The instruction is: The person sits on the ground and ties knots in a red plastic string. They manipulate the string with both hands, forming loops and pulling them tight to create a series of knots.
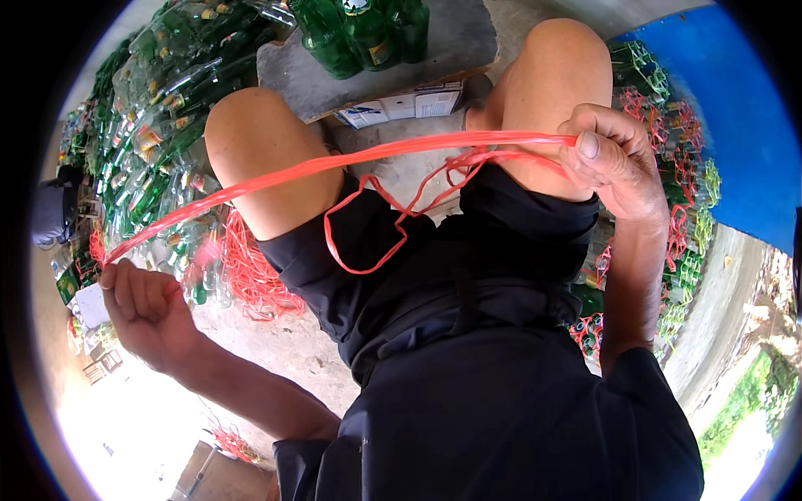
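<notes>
A red plastic string [380, 151] runs across in front of my knees, stretched between my two hands. Its left end is pinched in my left hand [150, 309], out at the far left with the fingers curled. At the right, my right hand [618, 163] grips the string between thumb and forefinger, above my knee. A loose loop of the same string hangs from the right side and droops over my black shorts. Beyond my knees, several green glass bottles [368, 37] stand together on a grey slab [292, 75].
A big heap of glass bottles [159, 108] fills the left side. Beside my left thigh lies a tangle of red string [251, 275] on the floor. Bundles of bottles tied with red and green string [681, 184] line the right, near a blue panel [735, 108].
</notes>
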`<action>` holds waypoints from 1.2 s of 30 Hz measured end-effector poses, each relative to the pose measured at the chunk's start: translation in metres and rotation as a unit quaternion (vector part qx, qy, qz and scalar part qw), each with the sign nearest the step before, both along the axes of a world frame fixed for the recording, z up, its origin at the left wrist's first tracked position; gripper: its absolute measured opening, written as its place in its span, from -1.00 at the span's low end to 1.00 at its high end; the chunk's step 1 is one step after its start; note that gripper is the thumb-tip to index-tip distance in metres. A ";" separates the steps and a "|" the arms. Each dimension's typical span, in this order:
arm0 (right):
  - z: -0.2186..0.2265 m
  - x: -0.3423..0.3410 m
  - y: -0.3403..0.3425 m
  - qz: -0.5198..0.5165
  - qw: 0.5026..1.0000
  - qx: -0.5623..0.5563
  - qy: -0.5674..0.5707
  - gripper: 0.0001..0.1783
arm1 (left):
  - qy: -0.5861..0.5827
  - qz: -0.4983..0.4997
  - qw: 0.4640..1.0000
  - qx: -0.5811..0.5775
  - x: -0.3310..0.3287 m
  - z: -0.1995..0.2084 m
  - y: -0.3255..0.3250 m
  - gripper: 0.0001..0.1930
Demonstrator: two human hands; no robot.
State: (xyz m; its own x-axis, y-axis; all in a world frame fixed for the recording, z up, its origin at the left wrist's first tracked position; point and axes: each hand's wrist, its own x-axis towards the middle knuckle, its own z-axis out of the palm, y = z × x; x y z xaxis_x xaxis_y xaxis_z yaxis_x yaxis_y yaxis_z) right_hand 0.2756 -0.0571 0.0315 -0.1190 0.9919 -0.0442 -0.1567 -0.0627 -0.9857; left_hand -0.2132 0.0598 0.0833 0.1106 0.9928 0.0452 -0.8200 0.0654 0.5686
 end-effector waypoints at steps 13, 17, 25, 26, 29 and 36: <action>0.021 -0.089 0.017 0.074 0.948 0.160 -0.267 -0.80 | 0.543 -0.114 0.819 0.148 0.200 -0.023 -0.076 -0.82; 0.004 -0.078 0.020 0.058 0.954 0.126 -0.266 -0.83 | 0.519 -0.245 0.812 0.109 0.190 -0.035 -0.068 -0.82; 0.013 -0.019 0.016 -0.004 0.992 0.001 -0.125 -0.77 | 0.189 -0.124 0.970 -0.084 0.067 -0.055 -0.015 -0.75; 0.014 -0.013 0.015 -0.018 0.990 0.005 -0.140 -0.77 | 0.132 -0.107 0.982 -0.076 0.048 -0.051 -0.005 -0.76; 0.017 -0.007 0.018 -0.036 0.987 0.018 -0.153 -0.80 | 0.085 -0.037 0.995 -0.036 0.024 -0.032 0.003 -0.77; 0.024 -0.057 0.020 0.035 0.973 0.025 -0.226 -0.84 | 0.373 0.048 0.921 0.101 0.159 -0.045 -0.047 -0.77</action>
